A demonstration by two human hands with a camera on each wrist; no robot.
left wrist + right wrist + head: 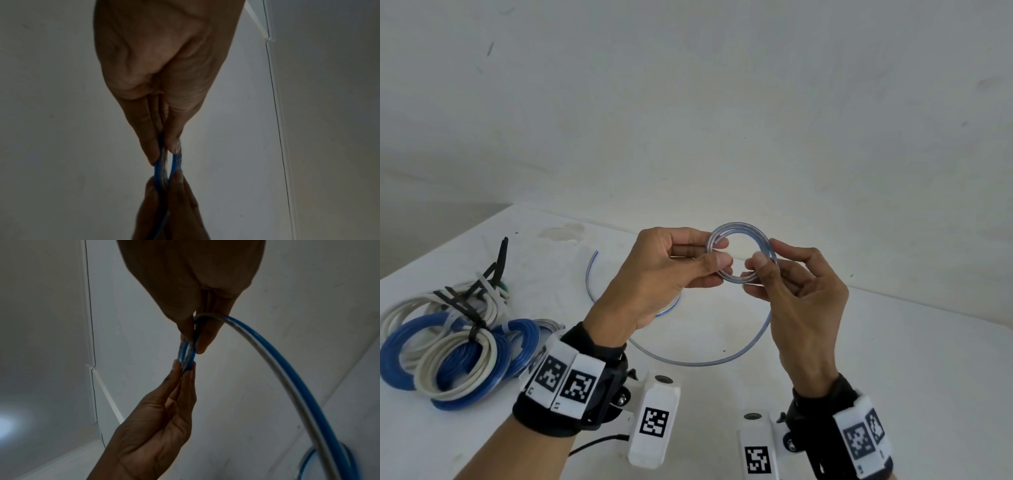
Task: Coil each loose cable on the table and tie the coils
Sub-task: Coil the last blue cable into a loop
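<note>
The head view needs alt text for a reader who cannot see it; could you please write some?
Both hands, left hand and right hand, pinch a small coil of clear-and-blue cable above a white table. Its loose tail loops on the table; tied blue and white coils lie at left.

Bare forearms; each wrist wore a black strap (599, 390) carrying white tag-printed blocks (566, 378) and a white camera housing (654, 421).

Facing you, a scuffed white wall (722, 102) is rising behind the stained white surface (893, 342); wrist views are showing a thin dark line (275, 97).
</note>
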